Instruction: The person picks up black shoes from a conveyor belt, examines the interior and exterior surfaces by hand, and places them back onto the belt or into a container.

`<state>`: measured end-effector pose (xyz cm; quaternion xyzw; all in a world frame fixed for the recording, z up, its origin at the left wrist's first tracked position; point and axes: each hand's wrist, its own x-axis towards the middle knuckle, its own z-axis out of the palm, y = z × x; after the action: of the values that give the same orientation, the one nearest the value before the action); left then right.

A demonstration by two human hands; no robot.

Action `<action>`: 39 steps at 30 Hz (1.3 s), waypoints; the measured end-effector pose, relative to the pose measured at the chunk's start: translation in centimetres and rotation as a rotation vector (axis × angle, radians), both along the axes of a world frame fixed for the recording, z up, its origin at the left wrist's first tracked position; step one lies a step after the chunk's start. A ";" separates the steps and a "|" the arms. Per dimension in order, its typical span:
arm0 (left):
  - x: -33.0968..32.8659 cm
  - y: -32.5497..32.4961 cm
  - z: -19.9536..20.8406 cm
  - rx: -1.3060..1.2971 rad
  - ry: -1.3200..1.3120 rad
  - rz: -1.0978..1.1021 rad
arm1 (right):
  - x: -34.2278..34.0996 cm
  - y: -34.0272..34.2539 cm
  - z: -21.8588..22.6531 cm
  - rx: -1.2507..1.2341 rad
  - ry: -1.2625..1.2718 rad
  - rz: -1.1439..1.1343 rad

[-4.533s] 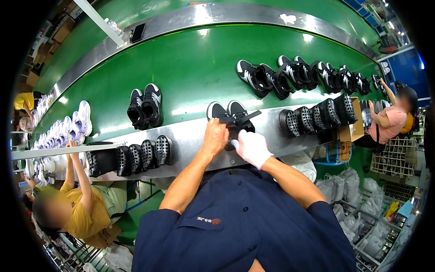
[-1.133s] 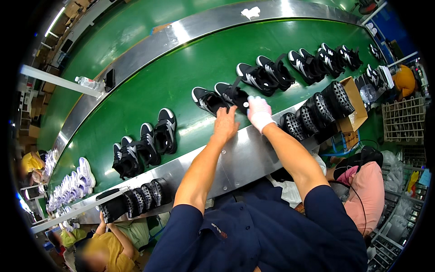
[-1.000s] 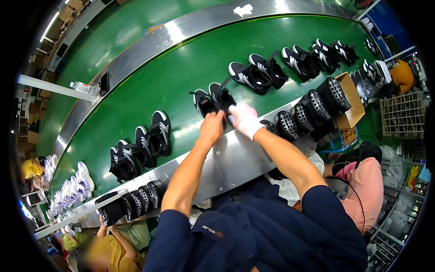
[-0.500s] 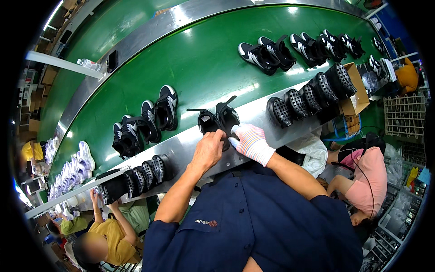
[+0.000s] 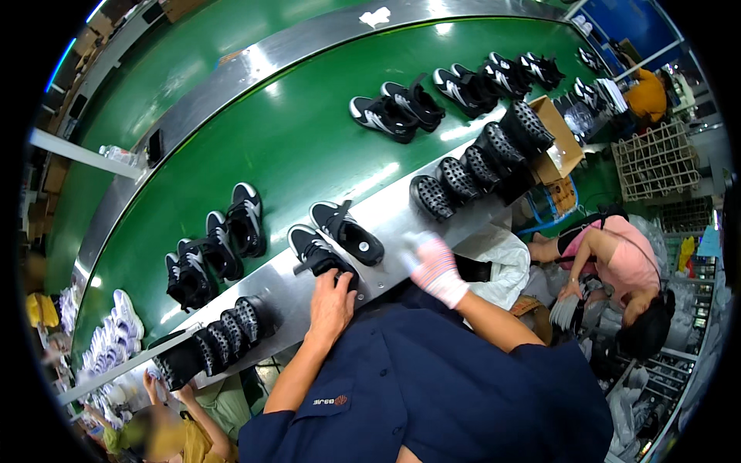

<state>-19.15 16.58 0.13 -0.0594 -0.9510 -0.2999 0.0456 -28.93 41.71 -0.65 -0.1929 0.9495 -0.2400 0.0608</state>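
From the head view, the bare left hand (image 5: 332, 302) has its fingers over the heel of the left shoe (image 5: 315, 251), on the metal ledge (image 5: 395, 216); whether it grips, I can't tell. The gloved right hand (image 5: 436, 270) blurs, empty-looking, finger state unclear. A sideways tug could bump the right shoe (image 5: 351, 234) or snag that loose strap (image 5: 307, 266).
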 end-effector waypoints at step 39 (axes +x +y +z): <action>-13.3 0.2 0.5 -0.029 -0.266 0.231 | -4.7 -3.9 8.3 0.300 -0.487 0.211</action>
<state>-32.45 16.83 0.66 0.0897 -0.9533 -0.2844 -0.0472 -33.61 37.79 7.64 -0.2160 0.9067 -0.1286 0.3388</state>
